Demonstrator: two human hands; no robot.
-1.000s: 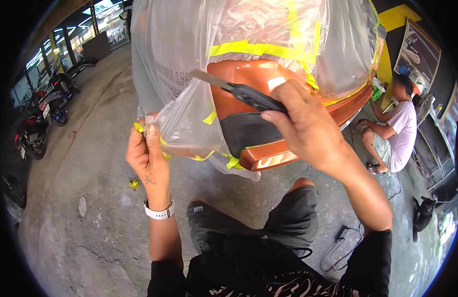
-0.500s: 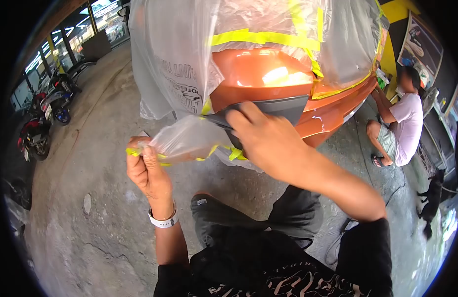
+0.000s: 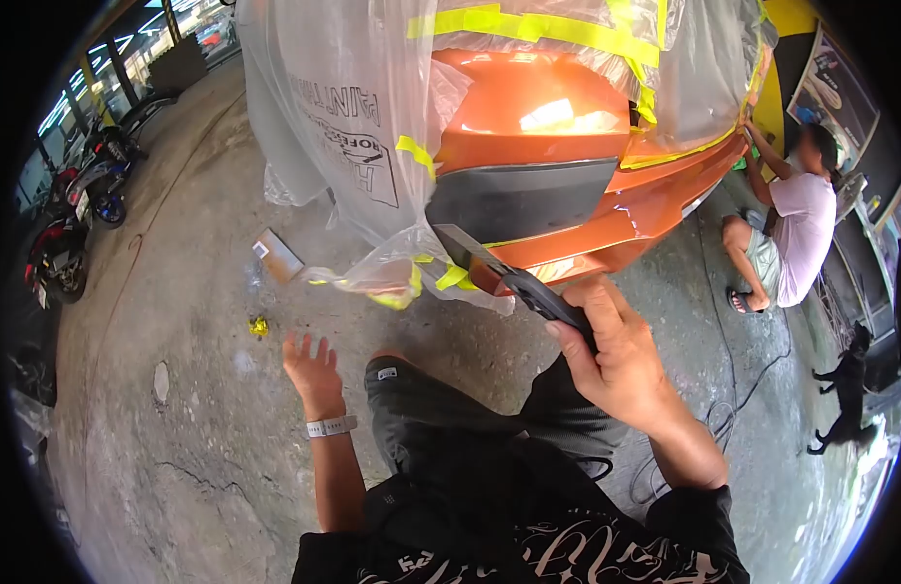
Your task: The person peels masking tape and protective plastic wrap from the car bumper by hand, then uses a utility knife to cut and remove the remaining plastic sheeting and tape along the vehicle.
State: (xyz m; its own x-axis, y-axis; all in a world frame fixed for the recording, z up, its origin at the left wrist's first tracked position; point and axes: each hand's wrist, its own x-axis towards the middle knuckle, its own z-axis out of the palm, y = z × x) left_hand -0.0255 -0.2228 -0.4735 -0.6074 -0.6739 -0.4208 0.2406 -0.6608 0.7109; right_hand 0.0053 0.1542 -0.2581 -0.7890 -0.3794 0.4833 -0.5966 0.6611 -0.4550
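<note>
My right hand [image 3: 616, 355] is wrapped round a black utility knife [image 3: 548, 300], its long blade pointing up and left across the lower corner of the orange bumper [image 3: 655, 216]. My left hand [image 3: 315, 375] has its fingers spread, with nothing in it, below a loose end of plastic film [image 3: 378, 282] edged with yellow tape. More printed film [image 3: 324, 127] hangs over the left of the car. Yellow tape [image 3: 538, 27] runs along the film above the orange panel, and a dark grey insert [image 3: 523, 198] shows below that panel.
A person in a pale shirt [image 3: 804, 209] squats at the car's right side. A black animal [image 3: 845, 389] and cables [image 3: 728, 414] are at the right. Motorcycles [image 3: 66, 248] stand left. A flat packet [image 3: 277, 255] and crumpled yellow tape [image 3: 259, 326] show against the floor.
My left hand has let go of the taped film edge and dropped lower, fingers opened. The film end has swung free. My right hand has moved right and down with the knife.
</note>
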